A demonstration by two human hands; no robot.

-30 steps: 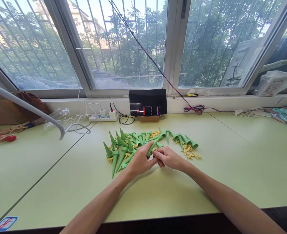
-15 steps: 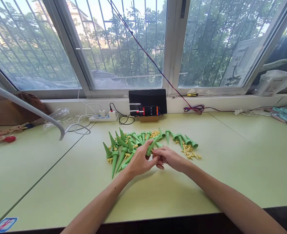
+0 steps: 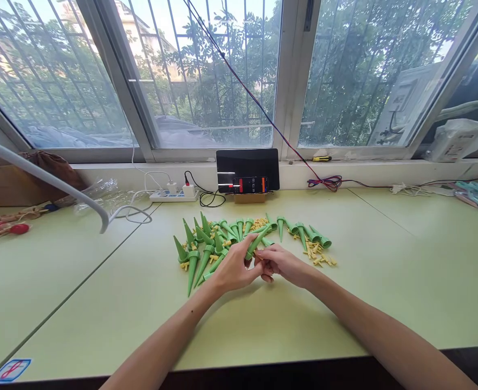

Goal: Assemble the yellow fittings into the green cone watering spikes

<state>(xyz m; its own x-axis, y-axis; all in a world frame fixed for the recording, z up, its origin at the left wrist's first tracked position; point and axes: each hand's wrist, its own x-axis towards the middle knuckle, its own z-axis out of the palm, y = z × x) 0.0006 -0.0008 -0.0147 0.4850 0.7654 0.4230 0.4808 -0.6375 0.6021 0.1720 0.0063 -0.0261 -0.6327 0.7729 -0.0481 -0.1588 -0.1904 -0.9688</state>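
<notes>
My left hand [image 3: 237, 265] is closed around a green plant watering spike [image 3: 258, 241], its pointed end slanting up and to the right. Close against it, my right hand [image 3: 283, 262] pinches at the spike's wide end, where a bit of a small yellow valve [image 3: 256, 253] shows between the fingers. The fingertips partly cover that valve. Left of my hands lie several green spikes [image 3: 192, 271], some with yellow valves fitted at the wide end. Beyond and to the right are more spikes [image 3: 301, 234] and a scatter of loose yellow valves [image 3: 315, 252].
A black tablet [image 3: 247, 162] with a phone [image 3: 250, 185] before it leans at the window ledge. A power strip [image 3: 174, 196] with cables sits left of it. A white curved rod [image 3: 52, 176] crosses the left side. Bundled wire [image 3: 324, 183] lies at the back right.
Both hands stay together on the spike, with only slight finger movement. The whole view has shifted a little to the right.
</notes>
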